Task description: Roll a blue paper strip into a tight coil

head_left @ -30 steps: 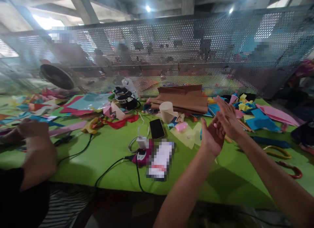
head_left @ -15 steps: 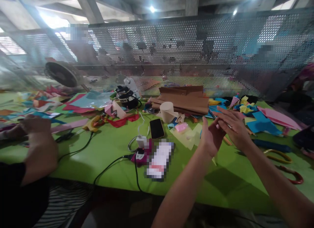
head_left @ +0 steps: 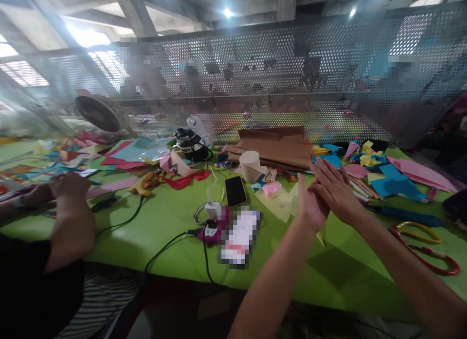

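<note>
My left hand and my right hand are raised above the green table, palms pressed flat against each other with fingers stretched out. A thin pale pointed piece, perhaps rolled paper, sticks out below the palms and is caught between them. Under the hands lie pale yellow paper sheets and a small pink scrap.
A black phone, a white charger with cables, a beige roll and brown cardboard lie ahead. Coloured paper scraps and red and yellow handles are at the right. Another person's hand works at the left. A perforated metal screen closes the back.
My right hand slid down and back along the left palm, then forward again, as the palms rub together. The view shifted slightly to the left.
</note>
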Tool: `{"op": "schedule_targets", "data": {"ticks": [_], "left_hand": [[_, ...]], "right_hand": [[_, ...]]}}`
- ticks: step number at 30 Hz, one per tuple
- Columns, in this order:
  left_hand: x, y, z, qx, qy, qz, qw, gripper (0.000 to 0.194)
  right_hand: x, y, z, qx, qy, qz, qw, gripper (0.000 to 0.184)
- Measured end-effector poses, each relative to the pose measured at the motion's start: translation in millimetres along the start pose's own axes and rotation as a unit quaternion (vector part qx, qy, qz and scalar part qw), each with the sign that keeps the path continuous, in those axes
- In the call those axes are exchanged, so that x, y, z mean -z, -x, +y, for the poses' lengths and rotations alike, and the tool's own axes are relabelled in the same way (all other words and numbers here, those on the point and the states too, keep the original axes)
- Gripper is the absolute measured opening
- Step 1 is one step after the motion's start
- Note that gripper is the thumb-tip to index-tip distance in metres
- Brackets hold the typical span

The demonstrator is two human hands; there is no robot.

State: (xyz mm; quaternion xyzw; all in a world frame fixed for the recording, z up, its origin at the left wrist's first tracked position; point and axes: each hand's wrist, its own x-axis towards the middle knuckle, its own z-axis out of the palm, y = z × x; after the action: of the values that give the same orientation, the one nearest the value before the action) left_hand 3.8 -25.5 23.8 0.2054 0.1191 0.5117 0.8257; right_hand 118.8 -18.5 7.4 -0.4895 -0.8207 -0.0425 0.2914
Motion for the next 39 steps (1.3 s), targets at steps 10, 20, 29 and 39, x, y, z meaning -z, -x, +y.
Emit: {"op": "schedule_targets", "data": {"ticks": [10,20,29,39], "left_hand": [[6.0,-2,5,-0.009,0.05,0.072,0.996,0.065],[9.9,-7,6,-0.049,0.061,0.091,0.993,0.064],[2.5,-4,3,-0.058,0.0,0.046,0.997,0.064],[39.0,-1,69,-0.215,-0.53,0.211,0.793,0.028]], "right_hand": [[4,3,0,0.025,0.028,-0.023,0.999,0.061],[17,10,3,-0.056,-0.152,0.096,0.982,0.03],[7,10,-2,-0.086,-0.235,0.126,0.96,0.015],[17,20,24,-0.206,-0.31,0.156,0.915,0.02]]}}
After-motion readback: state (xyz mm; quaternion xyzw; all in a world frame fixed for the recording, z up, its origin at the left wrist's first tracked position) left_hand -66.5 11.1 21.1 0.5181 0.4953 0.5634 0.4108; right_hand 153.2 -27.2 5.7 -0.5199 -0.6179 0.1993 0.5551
